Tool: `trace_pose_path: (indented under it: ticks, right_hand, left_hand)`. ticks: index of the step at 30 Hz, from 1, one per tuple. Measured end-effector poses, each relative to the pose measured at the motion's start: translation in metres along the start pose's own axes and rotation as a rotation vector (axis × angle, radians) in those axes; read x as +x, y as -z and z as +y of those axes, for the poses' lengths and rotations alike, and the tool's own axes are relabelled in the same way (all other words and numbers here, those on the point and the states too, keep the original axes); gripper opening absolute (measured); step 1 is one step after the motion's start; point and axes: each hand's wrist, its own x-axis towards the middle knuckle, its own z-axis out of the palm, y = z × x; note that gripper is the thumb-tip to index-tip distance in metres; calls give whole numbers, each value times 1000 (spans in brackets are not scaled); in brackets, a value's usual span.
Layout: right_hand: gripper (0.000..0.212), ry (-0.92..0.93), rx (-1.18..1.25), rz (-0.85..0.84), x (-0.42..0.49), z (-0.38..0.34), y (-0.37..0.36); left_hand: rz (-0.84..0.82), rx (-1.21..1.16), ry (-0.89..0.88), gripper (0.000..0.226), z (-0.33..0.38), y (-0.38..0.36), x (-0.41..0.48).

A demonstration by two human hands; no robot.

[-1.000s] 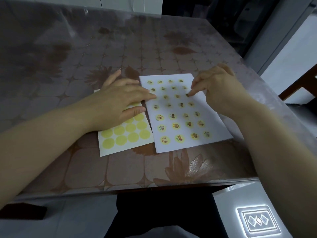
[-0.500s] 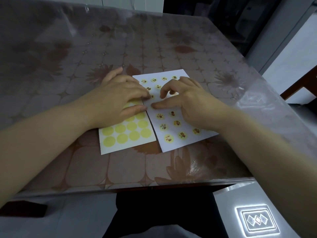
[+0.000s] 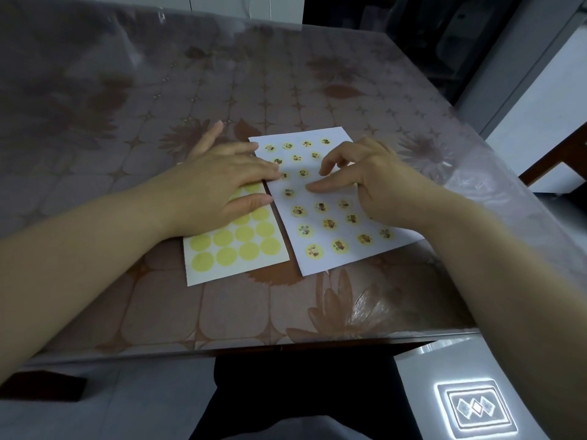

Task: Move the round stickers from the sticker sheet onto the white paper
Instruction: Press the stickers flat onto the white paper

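A sheet (image 3: 203, 276) printed with several plain yellow circles lies on the table, left of a white paper (image 3: 320, 263) that carries several small round picture stickers (image 3: 329, 223). My left hand (image 3: 219, 188) rests flat on the upper part of the yellow-circle sheet, its straight fingertips reaching the left edge of the white paper. Over the middle of the white paper is my right hand (image 3: 374, 185). Its thumb lies stretched out on the paper and its fingers arch down with the tips close to the stickers. No sticker shows between those fingers.
The table (image 3: 222, 315) has a brown flower-patterned cloth under a clear cover, and its near edge runs just below both sheets. A wooden chair part (image 3: 568, 157) stands to the right. A dark flat object (image 3: 41, 385) lies on the floor, lower left.
My right hand moved left from the paper's right side to its middle and now sits with thumb stretched and fingers arched. The left hand stayed on the yellow-circle sheet.
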Motion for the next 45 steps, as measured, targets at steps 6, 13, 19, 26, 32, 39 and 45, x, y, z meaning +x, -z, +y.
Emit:
trace_pose_path:
  ticks: [6,13,19,26,32,39,45]
  right_hand:
    - [70,-131,5,102,-5,18,13]
    - [72,-142,-152,-168,-3,3,24]
    - [61,-162,-98,88,-10,19,23]
    - [62,-239,-112,-73,-8,18,25]
    - [68,-161,-119,-10,-7,15,22]
    - [63,84,105,-3,-4,-6,12]
    - [60,223,58,2,-2,-17,5]
  left_hand:
    - [-13,-9,11,72,1,0,-1]
    - [-17,-26,23,73,2,1,-1]
    - [-15,-22,33,72,3,1,-1]
    - [-16,-24,22,71,2,1,-1]
    - [-15,-19,17,73,2,0,-1]
    - [-21,-21,18,74,1,0,0]
    - [-15,-8,21,71,-1,-2,-1]
